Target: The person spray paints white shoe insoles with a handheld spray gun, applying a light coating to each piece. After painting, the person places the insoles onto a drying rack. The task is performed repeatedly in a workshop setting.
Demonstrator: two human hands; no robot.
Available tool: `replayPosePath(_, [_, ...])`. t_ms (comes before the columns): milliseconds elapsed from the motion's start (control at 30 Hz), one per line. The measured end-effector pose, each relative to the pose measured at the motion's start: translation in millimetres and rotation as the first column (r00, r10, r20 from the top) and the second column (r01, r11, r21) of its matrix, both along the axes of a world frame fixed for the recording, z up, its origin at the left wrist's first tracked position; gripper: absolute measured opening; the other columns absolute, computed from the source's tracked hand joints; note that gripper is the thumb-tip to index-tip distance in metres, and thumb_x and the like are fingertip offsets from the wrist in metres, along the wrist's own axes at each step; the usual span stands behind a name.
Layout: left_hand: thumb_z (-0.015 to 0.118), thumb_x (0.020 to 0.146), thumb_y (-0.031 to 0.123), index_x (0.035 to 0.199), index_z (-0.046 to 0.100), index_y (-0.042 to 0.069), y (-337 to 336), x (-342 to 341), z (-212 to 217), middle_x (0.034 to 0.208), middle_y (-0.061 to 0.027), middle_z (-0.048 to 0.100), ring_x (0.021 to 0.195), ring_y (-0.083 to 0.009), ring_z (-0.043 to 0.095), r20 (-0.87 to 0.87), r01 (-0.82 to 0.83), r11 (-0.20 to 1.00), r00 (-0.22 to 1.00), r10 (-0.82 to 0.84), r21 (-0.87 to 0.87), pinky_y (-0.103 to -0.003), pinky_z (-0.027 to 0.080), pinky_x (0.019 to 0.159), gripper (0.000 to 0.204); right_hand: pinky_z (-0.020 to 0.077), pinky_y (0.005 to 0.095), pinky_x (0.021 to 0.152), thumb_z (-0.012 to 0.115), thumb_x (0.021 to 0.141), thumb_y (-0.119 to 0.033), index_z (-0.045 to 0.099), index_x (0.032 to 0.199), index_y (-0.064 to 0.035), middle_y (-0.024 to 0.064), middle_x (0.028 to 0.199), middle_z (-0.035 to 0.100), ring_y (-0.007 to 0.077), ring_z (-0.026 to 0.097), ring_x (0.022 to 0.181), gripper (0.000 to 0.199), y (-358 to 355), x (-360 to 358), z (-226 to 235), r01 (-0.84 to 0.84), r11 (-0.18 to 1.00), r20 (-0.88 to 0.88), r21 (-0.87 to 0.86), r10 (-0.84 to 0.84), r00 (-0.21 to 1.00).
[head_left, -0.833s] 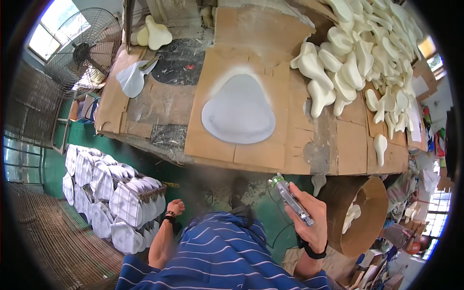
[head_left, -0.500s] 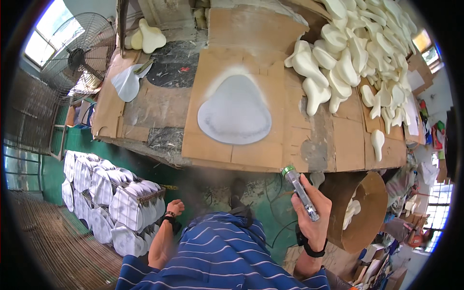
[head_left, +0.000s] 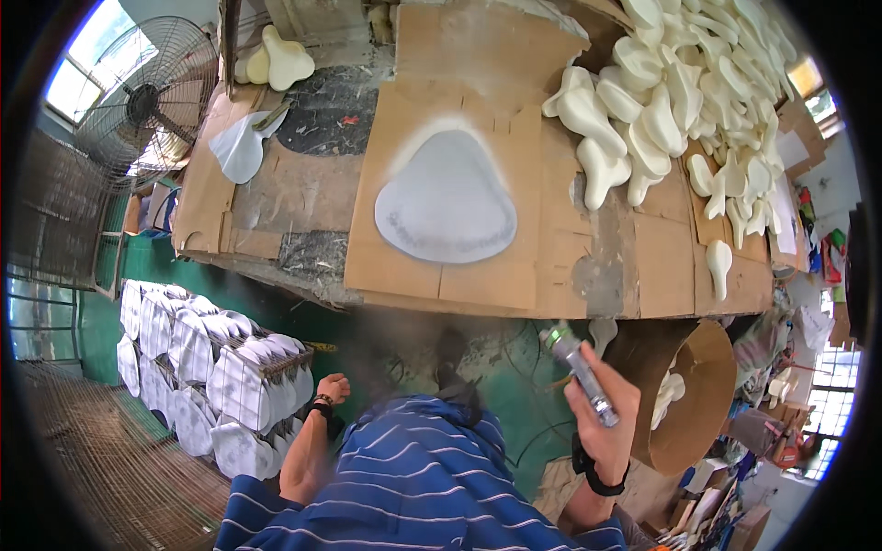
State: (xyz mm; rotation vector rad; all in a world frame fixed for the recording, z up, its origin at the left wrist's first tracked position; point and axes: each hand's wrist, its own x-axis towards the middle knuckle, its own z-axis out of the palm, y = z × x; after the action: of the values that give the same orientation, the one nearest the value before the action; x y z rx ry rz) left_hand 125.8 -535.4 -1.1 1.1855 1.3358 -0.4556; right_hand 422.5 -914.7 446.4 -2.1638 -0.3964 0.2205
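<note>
Right hand (head_left: 608, 424) wrapped around spray can (head_left: 581, 372), below cardboard-covered bench (head_left: 597, 266). Left hand (head_left: 331, 388) loosely curled, empty, beside wire crates (head_left: 230, 367). Grey sprayed pad (head_left: 447, 208) on bench; green floor (head_left: 404, 340), fan (head_left: 147, 96).

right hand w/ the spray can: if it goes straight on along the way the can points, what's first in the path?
The right hand holds the spray can with its nozzle aimed up and left. Going that way, it would probably first meet the near edge of the cardboard-covered table, short of the grey teardrop-shaped piece. Depth is unclear.
</note>
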Motion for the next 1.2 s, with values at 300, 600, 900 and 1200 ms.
replayPosePath(300, [0.061,0.086,0.019,0.125,0.055,0.006,0.7,15.3,4.9,0.090,-0.0080,0.068,0.074,-0.0199,0.067,0.046,-0.020,0.999,0.999,0.018,0.041,-0.034,0.051,0.060,0.042,0.0501,0.0288,0.070,0.070,0.066,0.010,0.061,0.120,0.0020,0.0184,0.088,0.066,0.0264,0.066,0.076,0.055,-4.1,-3.3,2.5,-0.131,0.991,-0.013,-0.030,0.131,0.991])
replayPosePath(600, [0.060,0.086,0.018,0.125,0.056,0.005,-1.9,9.7,1.5,0.092,-0.0084,0.069,0.077,-0.0210,0.068,0.016,0.039,0.998,0.999,-0.039,0.041,-0.036,0.053,0.063,0.041,0.0457,0.0264,0.064,0.068,0.077,0.003,0.059,0.123,0.0020,0.0127,0.084,0.064,0.0184,0.056,0.067,0.047,-6.8,2.7,-4.2,0.090,0.993,0.112,0.073,-0.098,0.989])
replayPosePath(900, [0.061,0.086,0.019,0.126,0.054,0.006,2.8,13.4,5.1,0.094,-0.0076,0.069,0.080,-0.0222,0.068,-0.018,0.079,0.996,0.997,-0.078,0.047,-0.037,0.053,0.066,0.043,0.0464,0.0272,0.065,0.070,0.070,0.006,0.060,0.121,0.0037,0.0147,0.082,0.064,0.0198,0.060,0.069,0.052,-23.4,-19.8,23.4,-0.016,1.000,-0.025,-0.026,0.016,1.000])
replayPosePath(1200, [0.062,0.086,0.016,0.117,0.059,0.002,7.0,37.7,3.5,0.078,-0.0045,0.064,0.063,-0.0162,0.062,0.203,-0.054,0.997,0.977,0.065,-0.059,-0.028,0.045,0.050,0.034,0.0447,0.0280,0.061,0.067,0.072,0.004,0.059,0.123,0.0021,0.0159,0.081,0.061,0.0208,0.058,0.066,0.051,-38.3,-18.1,26.8,-0.073,0.993,0.011,-0.097,0.074,0.997])
